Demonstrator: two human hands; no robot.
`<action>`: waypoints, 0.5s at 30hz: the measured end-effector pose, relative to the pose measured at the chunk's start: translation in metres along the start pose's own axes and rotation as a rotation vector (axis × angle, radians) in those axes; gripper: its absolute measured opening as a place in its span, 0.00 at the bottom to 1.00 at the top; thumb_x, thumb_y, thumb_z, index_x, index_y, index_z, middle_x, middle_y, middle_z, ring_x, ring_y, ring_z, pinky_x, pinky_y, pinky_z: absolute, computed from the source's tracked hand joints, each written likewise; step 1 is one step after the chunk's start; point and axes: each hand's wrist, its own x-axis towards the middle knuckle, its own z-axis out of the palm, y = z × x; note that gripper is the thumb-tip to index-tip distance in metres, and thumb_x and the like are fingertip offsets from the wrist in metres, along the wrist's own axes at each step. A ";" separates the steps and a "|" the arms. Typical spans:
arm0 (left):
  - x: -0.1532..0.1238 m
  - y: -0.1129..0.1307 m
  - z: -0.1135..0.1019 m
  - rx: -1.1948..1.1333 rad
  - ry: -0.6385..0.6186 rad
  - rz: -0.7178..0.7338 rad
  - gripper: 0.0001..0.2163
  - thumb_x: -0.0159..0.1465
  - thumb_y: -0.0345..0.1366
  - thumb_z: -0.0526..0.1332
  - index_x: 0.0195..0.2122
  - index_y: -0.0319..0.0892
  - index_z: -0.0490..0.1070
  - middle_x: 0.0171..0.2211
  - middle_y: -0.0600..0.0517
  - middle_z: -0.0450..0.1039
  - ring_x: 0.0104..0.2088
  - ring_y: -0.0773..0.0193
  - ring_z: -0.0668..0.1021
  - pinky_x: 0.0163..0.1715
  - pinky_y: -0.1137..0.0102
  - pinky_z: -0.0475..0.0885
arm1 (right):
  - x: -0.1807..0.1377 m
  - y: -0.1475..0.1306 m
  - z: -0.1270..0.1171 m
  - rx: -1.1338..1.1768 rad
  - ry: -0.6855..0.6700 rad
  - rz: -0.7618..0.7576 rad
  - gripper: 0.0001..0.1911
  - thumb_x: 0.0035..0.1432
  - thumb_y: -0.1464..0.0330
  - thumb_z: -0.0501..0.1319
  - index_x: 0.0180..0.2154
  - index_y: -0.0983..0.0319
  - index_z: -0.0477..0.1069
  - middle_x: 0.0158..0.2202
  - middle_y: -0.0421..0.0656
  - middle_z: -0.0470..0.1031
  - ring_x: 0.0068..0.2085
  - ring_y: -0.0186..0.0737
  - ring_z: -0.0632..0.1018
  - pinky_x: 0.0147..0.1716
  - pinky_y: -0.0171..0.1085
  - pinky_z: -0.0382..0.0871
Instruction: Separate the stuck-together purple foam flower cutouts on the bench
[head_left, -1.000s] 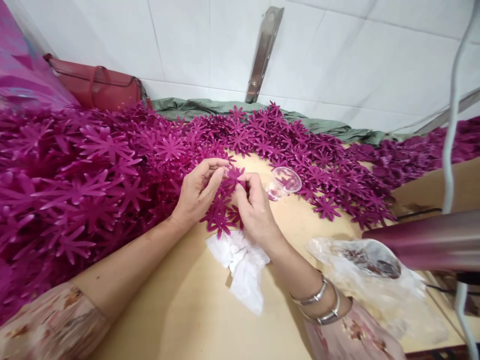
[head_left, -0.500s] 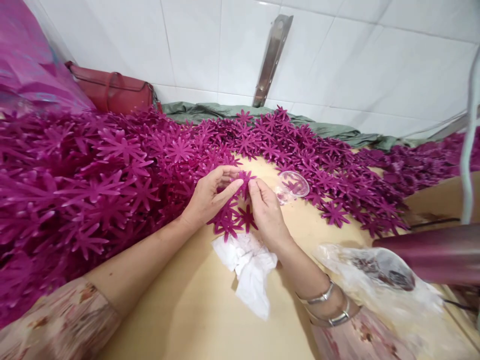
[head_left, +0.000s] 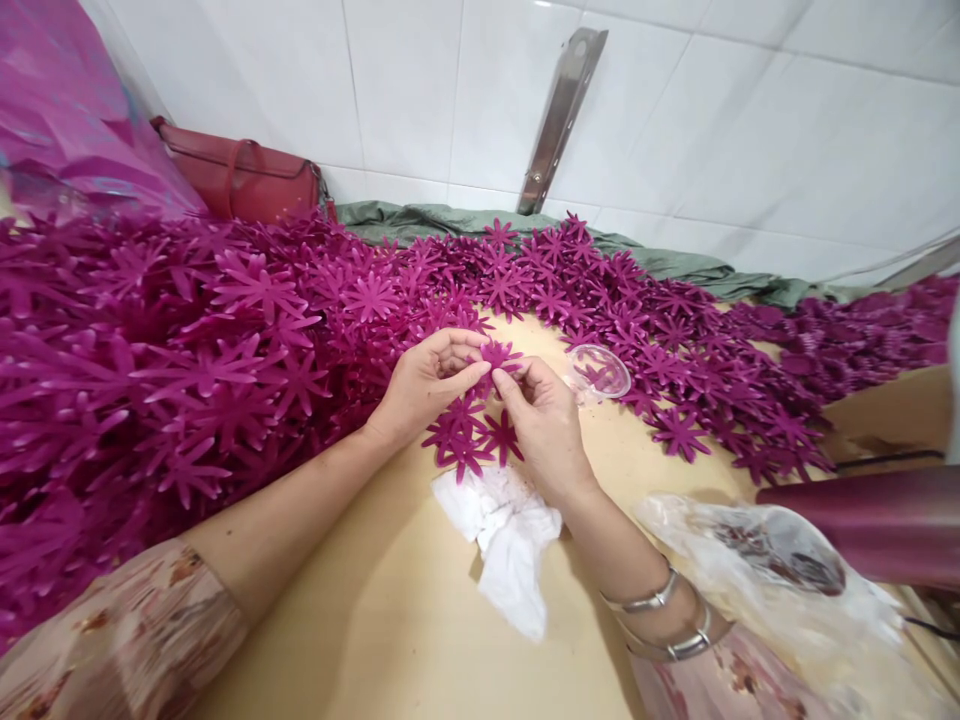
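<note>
My left hand (head_left: 424,385) and my right hand (head_left: 546,420) meet above the beige table (head_left: 390,610), both pinching one magenta flower-shaped cutout (head_left: 498,357) between fingertips. A few more magenta flower cutouts (head_left: 469,440) lie just below my hands. A huge heap of the same flower cutouts (head_left: 172,350) fills the left and spreads along the back. A crumpled white cloth (head_left: 502,540) rests under my right wrist, which wears silver bangles (head_left: 660,625).
A small clear plastic cup (head_left: 600,372) lies on its side right of my hands. A clear plastic bag (head_left: 772,570) and a maroon tube (head_left: 877,520) are at right. A red handbag (head_left: 244,180), green cloth (head_left: 450,220) and metal bracket (head_left: 559,115) line the tiled wall.
The view has shifted slightly. My hands have lifted a flower cutout up from the small pile and now hold it between both sets of fingertips.
</note>
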 end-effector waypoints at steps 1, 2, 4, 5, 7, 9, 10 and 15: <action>0.000 0.000 0.001 -0.003 -0.009 -0.001 0.14 0.61 0.36 0.70 0.47 0.40 0.75 0.35 0.53 0.79 0.33 0.71 0.79 0.37 0.76 0.75 | 0.000 0.001 -0.001 0.004 0.006 0.020 0.10 0.65 0.59 0.64 0.36 0.58 0.71 0.30 0.37 0.71 0.33 0.37 0.72 0.34 0.37 0.68; -0.001 -0.001 0.001 -0.004 -0.015 -0.002 0.14 0.61 0.36 0.70 0.46 0.40 0.75 0.34 0.53 0.79 0.33 0.70 0.79 0.37 0.76 0.75 | 0.000 0.001 -0.001 0.003 0.010 0.033 0.11 0.64 0.59 0.64 0.35 0.58 0.70 0.29 0.36 0.70 0.32 0.37 0.71 0.33 0.36 0.67; -0.001 -0.002 0.001 -0.008 -0.027 -0.003 0.14 0.61 0.37 0.71 0.46 0.40 0.75 0.34 0.53 0.80 0.33 0.70 0.80 0.38 0.75 0.76 | 0.000 0.000 -0.002 -0.016 0.016 0.044 0.13 0.64 0.57 0.64 0.34 0.58 0.68 0.28 0.36 0.69 0.30 0.36 0.69 0.31 0.36 0.66; -0.001 -0.002 0.001 -0.011 -0.037 -0.004 0.14 0.61 0.37 0.70 0.46 0.40 0.75 0.35 0.53 0.80 0.34 0.69 0.81 0.38 0.74 0.77 | 0.000 0.000 -0.003 -0.029 0.014 0.047 0.14 0.65 0.56 0.63 0.33 0.57 0.66 0.27 0.35 0.68 0.29 0.36 0.68 0.31 0.36 0.65; -0.001 -0.001 0.001 -0.014 -0.061 -0.001 0.14 0.62 0.38 0.70 0.47 0.40 0.75 0.37 0.51 0.81 0.36 0.67 0.82 0.41 0.72 0.78 | -0.001 -0.002 -0.003 -0.040 0.001 0.051 0.16 0.65 0.55 0.62 0.32 0.57 0.64 0.26 0.34 0.65 0.28 0.35 0.66 0.28 0.35 0.63; -0.001 0.000 0.000 -0.008 -0.083 0.014 0.14 0.63 0.38 0.69 0.48 0.40 0.75 0.40 0.49 0.81 0.39 0.66 0.82 0.44 0.70 0.78 | -0.002 -0.003 -0.003 -0.029 -0.021 0.055 0.16 0.66 0.54 0.62 0.32 0.57 0.63 0.26 0.34 0.62 0.27 0.34 0.64 0.27 0.35 0.61; -0.002 0.001 0.000 -0.001 -0.093 0.024 0.14 0.63 0.38 0.69 0.49 0.40 0.75 0.41 0.49 0.81 0.40 0.65 0.82 0.45 0.70 0.78 | -0.002 -0.004 -0.003 -0.021 -0.032 0.053 0.17 0.66 0.54 0.62 0.31 0.57 0.63 0.26 0.33 0.62 0.27 0.34 0.63 0.26 0.34 0.60; -0.002 0.001 -0.001 0.088 -0.117 0.082 0.11 0.64 0.37 0.67 0.47 0.40 0.76 0.45 0.47 0.79 0.43 0.63 0.81 0.47 0.68 0.77 | -0.002 -0.007 -0.003 0.023 -0.051 0.036 0.17 0.67 0.55 0.62 0.31 0.57 0.63 0.26 0.34 0.60 0.28 0.33 0.62 0.27 0.34 0.60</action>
